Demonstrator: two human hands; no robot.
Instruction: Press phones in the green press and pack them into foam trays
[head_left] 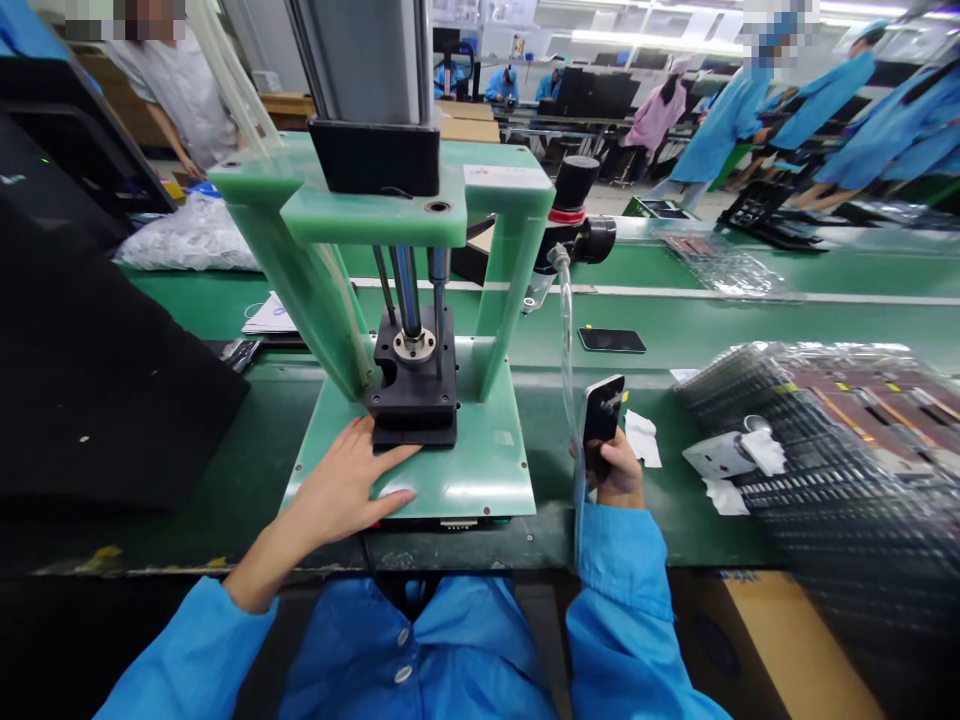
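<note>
My left hand point(341, 485) lies on the pale green base plate point(480, 480) of a press, fingers spread. Its fingertips reach the black block point(415, 430) under the plunger, and whether they go beneath it is hidden. A steel rod point(409, 290) runs down from the green press frame point(375, 220) into the black pressing head point(420, 375). To the right of the press, my right hand point(621, 472) grips a smartphone point(602, 415) with a dark, glossy face, held tilted upright above the bench. A clear hose point(568, 330) hangs just beside the phone.
Another phone point(611, 340) lies flat behind my right hand. At the right stands a tall stack of clear plastic trays point(840, 430), with a white device point(720, 455) against it. A black box-shaped thing point(97, 380) fills the left. Several people in blue work farther back.
</note>
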